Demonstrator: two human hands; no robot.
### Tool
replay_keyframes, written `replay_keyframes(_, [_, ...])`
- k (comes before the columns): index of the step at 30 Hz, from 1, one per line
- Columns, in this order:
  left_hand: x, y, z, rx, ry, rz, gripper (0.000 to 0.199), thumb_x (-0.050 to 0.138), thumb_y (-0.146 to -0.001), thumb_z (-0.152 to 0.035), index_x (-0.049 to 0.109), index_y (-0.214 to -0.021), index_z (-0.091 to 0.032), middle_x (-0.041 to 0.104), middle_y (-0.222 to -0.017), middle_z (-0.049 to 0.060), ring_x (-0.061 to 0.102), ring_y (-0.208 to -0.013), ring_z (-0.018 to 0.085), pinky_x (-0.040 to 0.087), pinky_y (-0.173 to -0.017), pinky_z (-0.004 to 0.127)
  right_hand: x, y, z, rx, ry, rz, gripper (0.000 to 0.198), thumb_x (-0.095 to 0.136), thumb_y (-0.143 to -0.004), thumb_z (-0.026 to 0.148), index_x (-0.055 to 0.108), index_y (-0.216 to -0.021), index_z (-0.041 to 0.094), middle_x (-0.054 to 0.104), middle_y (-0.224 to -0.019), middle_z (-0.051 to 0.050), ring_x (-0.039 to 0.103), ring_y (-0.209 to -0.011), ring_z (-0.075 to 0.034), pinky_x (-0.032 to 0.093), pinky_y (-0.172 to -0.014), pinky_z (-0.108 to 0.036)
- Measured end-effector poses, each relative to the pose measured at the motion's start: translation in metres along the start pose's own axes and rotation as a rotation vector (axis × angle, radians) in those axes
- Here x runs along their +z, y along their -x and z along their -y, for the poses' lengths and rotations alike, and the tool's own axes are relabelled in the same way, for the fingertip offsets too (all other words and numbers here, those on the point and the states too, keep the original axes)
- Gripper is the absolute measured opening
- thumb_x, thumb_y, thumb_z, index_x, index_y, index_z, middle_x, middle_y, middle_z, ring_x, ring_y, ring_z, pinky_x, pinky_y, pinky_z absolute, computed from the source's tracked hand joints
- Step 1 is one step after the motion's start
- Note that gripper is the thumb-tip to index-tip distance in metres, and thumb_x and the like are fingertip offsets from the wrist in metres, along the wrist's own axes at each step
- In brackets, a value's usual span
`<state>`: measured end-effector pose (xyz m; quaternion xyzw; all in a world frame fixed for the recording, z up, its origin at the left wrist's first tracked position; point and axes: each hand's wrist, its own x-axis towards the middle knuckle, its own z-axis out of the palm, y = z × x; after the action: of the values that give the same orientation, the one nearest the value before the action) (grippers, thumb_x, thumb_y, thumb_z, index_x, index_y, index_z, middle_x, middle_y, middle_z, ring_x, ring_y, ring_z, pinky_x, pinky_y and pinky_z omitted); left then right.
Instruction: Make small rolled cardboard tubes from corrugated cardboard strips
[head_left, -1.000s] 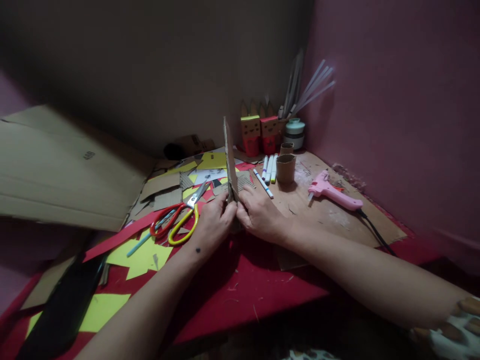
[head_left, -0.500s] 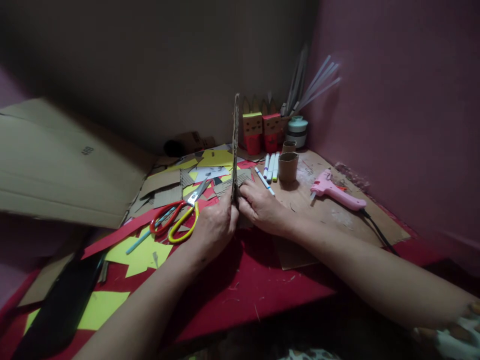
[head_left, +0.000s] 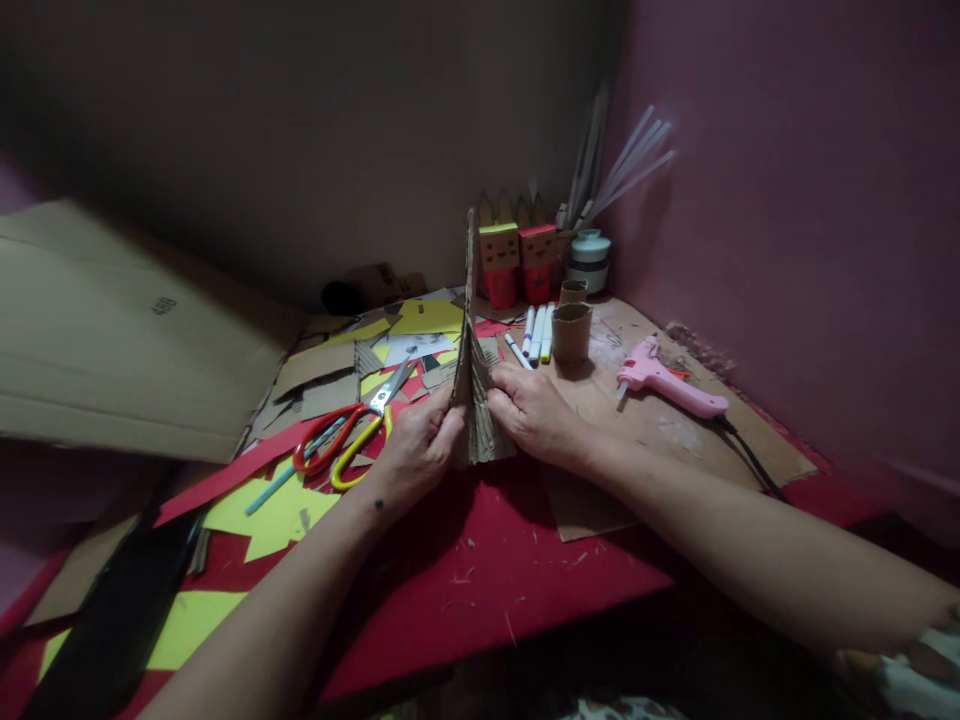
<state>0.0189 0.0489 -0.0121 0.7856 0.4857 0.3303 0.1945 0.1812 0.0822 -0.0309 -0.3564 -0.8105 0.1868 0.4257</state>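
Note:
A piece of corrugated cardboard point(head_left: 470, 300) stands on edge between my hands, over the front part of the table. My left hand point(head_left: 420, 435) grips its lower left side, thumb toward me. With closed fingers my right hand point(head_left: 536, 412) holds the lower right side, where a layer with ribbed grooves spreads away from the upright part. Just left of my left hand lie scissors point(head_left: 381, 400) with one red and one yellow handle, their blades pointing away from me. A marker point(head_left: 517, 352) lies just beyond my right hand.
Paper and cardboard scraps point(head_left: 319, 372) cover the left side. Several markers point(head_left: 537, 335), a cardboard tube point(head_left: 572, 335) and a pink glue gun point(head_left: 670, 380) with a cord are on the right. Red cup figures point(head_left: 500, 275) and a lidded jar point(head_left: 589, 262) stand behind; a large box point(head_left: 127, 330) is far left.
The cardboard's lower part has spread apart, showing a ribbed layer between my hands. My hands have moved slightly apart, and the cardboard's top edge is lower.

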Motion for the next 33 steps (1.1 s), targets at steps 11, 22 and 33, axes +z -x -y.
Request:
replay_keyframes(11, [0.001,0.001,-0.012,0.016,-0.269,-0.139,0.011,0.042,-0.083,-0.023,0.052,-0.08,-0.02,0.049,-0.06,-0.002,0.044,-0.051,0.013,0.035,-0.053,0.024,0.011,0.007,0.012,-0.157,0.079,0.037,0.014,0.034,-0.082,0.016,0.032,-0.07,0.023,0.044,-0.077,-0.005,0.043,-0.07,-0.018,0.042,-0.069,-0.034])
replay_keyframes(22, [-0.007,-0.002,-0.001,0.034,-0.155,-0.085,0.018,0.037,-0.085,-0.024,0.046,-0.069,-0.02,0.042,-0.055,-0.005,0.039,-0.049,0.01,0.034,-0.05,0.021,0.007,0.006,0.007,-0.108,0.0,-0.01,0.021,0.035,-0.079,0.014,0.024,-0.064,0.024,0.037,-0.066,0.0,0.038,-0.063,-0.014,0.033,-0.061,-0.03])
replay_keyframes(33, [0.003,0.006,-0.017,0.138,-0.339,-0.199,0.009,0.044,-0.078,-0.019,0.046,-0.069,-0.02,0.045,-0.053,-0.004,0.037,-0.043,0.011,0.03,-0.046,0.023,-0.005,-0.003,0.021,-0.086,-0.05,-0.069,0.029,0.041,-0.092,0.036,0.033,-0.068,0.022,0.04,-0.064,0.002,0.038,-0.06,-0.012,0.031,-0.059,-0.027])
